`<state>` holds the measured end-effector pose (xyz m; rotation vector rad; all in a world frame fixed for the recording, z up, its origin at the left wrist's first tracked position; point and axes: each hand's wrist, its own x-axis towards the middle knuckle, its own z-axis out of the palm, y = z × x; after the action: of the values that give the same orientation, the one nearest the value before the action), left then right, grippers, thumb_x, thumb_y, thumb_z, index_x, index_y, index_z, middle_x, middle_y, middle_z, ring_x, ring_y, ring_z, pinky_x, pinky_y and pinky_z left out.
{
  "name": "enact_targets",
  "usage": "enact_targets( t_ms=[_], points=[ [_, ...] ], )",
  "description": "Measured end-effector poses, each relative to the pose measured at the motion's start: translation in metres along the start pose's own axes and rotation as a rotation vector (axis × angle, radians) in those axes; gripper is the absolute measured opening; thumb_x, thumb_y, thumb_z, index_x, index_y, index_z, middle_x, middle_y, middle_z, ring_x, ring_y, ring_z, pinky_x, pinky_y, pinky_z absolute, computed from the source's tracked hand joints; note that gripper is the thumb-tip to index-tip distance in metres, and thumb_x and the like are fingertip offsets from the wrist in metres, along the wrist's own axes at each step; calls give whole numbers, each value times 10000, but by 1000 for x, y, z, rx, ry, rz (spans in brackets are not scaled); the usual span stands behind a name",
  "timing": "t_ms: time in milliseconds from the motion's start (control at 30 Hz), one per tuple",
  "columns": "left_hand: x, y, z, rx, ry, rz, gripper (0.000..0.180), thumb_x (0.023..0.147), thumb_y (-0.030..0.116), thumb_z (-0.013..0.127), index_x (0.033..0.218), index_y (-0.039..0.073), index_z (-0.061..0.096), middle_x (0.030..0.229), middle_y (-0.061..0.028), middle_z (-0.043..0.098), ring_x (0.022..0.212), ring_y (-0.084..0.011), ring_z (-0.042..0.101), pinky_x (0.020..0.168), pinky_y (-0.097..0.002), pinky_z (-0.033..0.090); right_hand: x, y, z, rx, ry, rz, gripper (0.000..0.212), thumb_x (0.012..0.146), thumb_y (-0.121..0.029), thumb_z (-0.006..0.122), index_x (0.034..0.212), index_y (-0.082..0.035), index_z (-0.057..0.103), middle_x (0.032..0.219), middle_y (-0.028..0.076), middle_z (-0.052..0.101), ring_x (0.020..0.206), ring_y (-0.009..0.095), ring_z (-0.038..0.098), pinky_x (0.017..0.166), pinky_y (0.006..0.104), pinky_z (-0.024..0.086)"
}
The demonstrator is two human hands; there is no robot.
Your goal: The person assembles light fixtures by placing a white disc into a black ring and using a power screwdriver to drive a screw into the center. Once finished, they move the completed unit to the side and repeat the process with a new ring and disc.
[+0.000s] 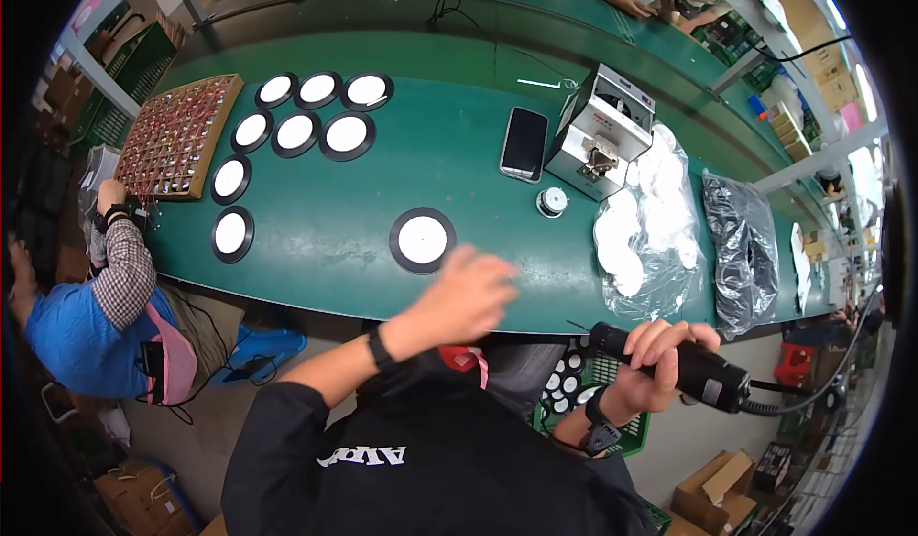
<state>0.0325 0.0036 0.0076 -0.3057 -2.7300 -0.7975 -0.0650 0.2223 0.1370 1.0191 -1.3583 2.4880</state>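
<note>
Left hand (466,296) blurred, loosely curled, empty, near black-rimmed white disc (422,240); right hand (658,364) clenched around black electric screwdriver (703,373).

Motion-blurred left hand (466,297), fingers indistinct; tip of the electric screwdriver (703,373) hidden behind the right hand (655,364).

We're on a factory assembly line; a long green workbench (382,201) carries rows of round black-rimmed discs (296,132); a co-worker (105,287) sits at its left end.
</note>
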Motion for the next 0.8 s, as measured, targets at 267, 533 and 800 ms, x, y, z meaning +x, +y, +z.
enact_targets(
  t_ms=[267,533,800],
  points=[
    [-34,-22,-26,309,181,-310,444,812,236,755,1221,103,644,1358,-100,558,1321,-356,454,1104,-581,313,114,69,2,-158,59,-89,190,904,13,592,1086,-20,550,655,30,490,519,122,474,519,289,446],
    [11,-13,8,129,139,-131,430,839,225,728,1246,114,646,1378,-77,551,1362,-316,429,1129,-590,289,185,153,27,-325,-52,-5,161,862,-10,729,959,-9,600,668,42,567,509,136,529,516,280,457],
    [14,-14,2,55,120,-171,434,853,215,718,1273,143,638,1406,-57,529,1371,-283,433,1146,-585,267,109,93,35,-21,-171,223,166,893,1,629,1003,-27,508,646,38,469,473,145,462,500,317,446]
  ],
)
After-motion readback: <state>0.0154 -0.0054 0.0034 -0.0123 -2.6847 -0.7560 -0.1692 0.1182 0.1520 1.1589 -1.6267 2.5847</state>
